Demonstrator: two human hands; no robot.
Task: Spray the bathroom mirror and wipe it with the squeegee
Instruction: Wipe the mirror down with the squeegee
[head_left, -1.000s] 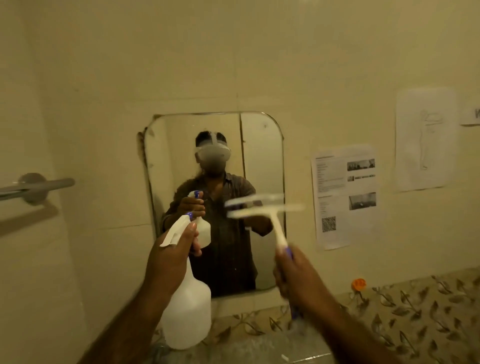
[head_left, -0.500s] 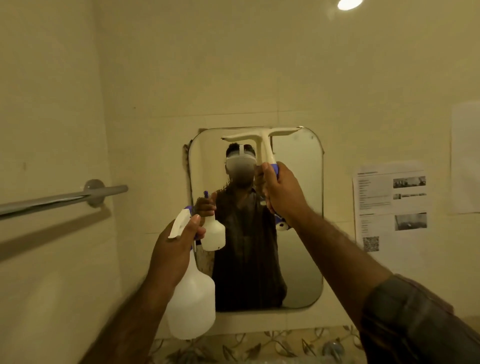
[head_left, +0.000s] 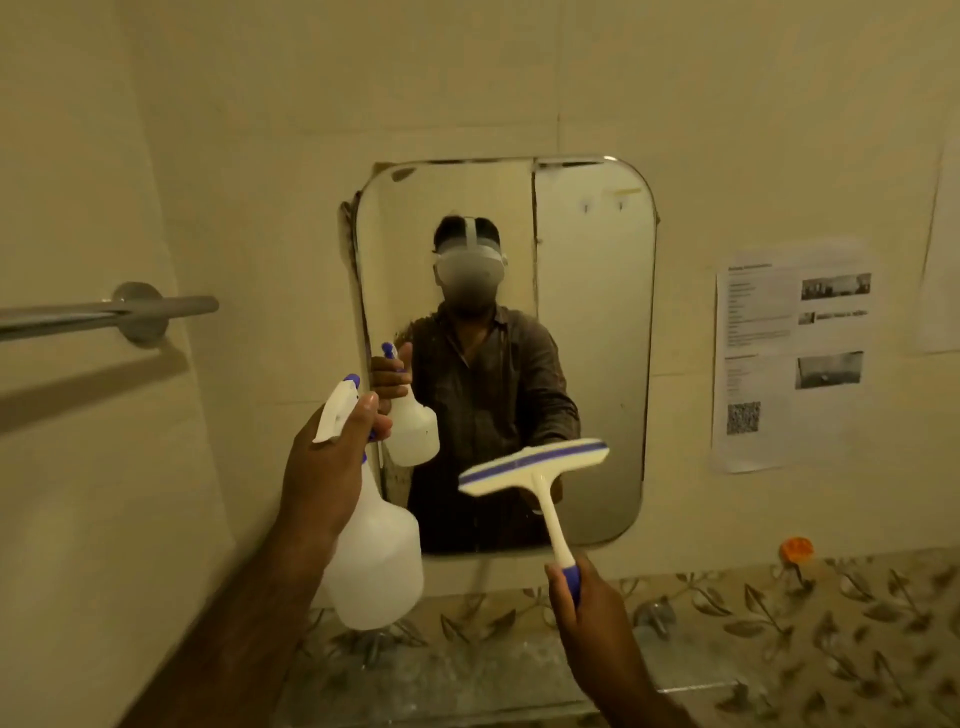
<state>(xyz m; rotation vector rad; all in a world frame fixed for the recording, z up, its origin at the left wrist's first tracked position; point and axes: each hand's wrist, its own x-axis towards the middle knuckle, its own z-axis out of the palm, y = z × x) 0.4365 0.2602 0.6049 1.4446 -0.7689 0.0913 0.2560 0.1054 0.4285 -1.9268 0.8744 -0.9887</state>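
White: one spray bottle (head_left: 375, 561) gripped by left hand (head_left: 324, 467), one squeegee (head_left: 535, 470) by right hand (head_left: 589, 605); one mirror (head_left: 592, 332), seemingly streaked.

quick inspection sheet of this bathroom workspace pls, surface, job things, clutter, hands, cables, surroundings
surface: mirror on the wall, droplets and streaks on its lower left part
job's things: spray bottle and squeegee, both held off the glass
clutter: small orange thing on the patterned tile ledge
grippers: left hand grips the bottle's neck; right hand grips the squeegee handle
cables: nothing seen
surroundings: towel bar at left, printed sheet taped at right
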